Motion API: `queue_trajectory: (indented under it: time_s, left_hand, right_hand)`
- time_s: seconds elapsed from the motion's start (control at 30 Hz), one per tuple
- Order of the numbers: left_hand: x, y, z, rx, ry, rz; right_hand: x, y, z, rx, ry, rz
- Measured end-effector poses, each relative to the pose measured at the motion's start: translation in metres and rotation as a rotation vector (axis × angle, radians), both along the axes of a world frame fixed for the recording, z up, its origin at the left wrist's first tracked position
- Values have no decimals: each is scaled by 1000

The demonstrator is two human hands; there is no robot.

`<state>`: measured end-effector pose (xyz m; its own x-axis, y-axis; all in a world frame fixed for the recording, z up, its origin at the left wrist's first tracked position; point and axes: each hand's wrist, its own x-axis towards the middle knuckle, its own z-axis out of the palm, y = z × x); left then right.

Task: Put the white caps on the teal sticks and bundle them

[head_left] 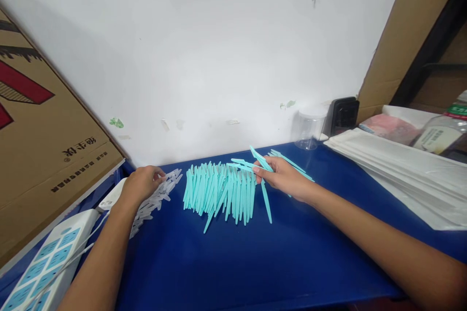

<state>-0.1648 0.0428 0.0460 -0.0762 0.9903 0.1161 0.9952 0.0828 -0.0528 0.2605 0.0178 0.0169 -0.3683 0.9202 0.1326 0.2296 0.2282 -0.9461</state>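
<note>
My right hand (pixel 280 175) is closed around several turquoise eyebrow razors (pixel 260 159), their slim ends sticking out past the thumb and fingers in different directions. Just left of it, a dense row of the same razors (pixel 219 189) lies on the blue tabletop (pixel 226 262). One loose razor (pixel 267 204) rests below the right hand, and a few others (pixel 294 164) lie behind it. Over a pile of clear plastic caps (pixel 156 199), my left hand (pixel 144 182) has its fingers curled together at the pile's far edge. Whatever those fingers may pinch is hidden.
At the left are a white power strip (pixel 47 262) with cables and a cardboard box (pixel 47 131). Against the white wall stand a clear jar (pixel 310 129) and a black object (pixel 344 115). White flat bags (pixel 404 170) and a bottle (pixel 443 131) occupy the right.
</note>
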Motion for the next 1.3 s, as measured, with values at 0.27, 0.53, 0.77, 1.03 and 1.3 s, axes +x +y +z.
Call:
queue_trajectory:
  time_s: [0.27, 0.53, 0.77, 1.03, 1.3]
  left_hand:
    - [0, 8, -10, -120, -176, -155]
    - [4, 8, -18, -134, -226, -171]
    - [28, 3, -6, 120, -523, -242]
    - [104, -18, -20, 65, -1363, -331]
    - [136, -30, -32, 37, -1418, -305]
  right_hand:
    - [0, 0, 0, -8, -24, 3]
    - [-1, 0, -1, -7, -19, 8]
    - [-2, -3, 2, -7, -18, 8]
    - [-3, -7, 10, 67, -9, 51]
    - [-2, -4, 8, 125, -26, 100]
